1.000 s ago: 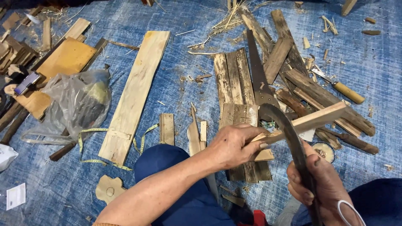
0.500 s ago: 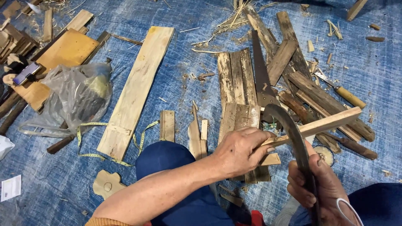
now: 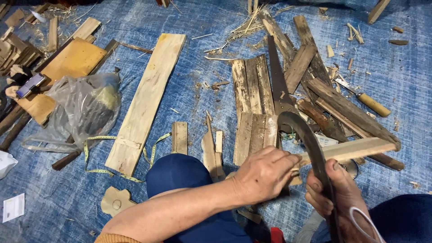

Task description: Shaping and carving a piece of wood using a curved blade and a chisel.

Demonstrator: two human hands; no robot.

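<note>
My left forearm crosses low from the bottom left, bare to the wrist, and my left hand [image 3: 265,173] lies knuckles up, fingers curled shut around what it grips. My right hand [image 3: 335,195] sits just beside it — fist closed, thumb on top.

A blue woven tarp [image 3: 189,90] lies under a pale yellow plank [image 3: 146,101] at 11 o'clock, grey-brown weathered boards [image 3: 252,85] at 12, and a yellow-green tape measure [image 3: 96,155] (faintly marked).

Pale, raw wooden stick [image 3: 355,149], dull dark metal curved blade [image 3: 310,144], on blue woven plastic tarp [image 3: 198,94].
</note>
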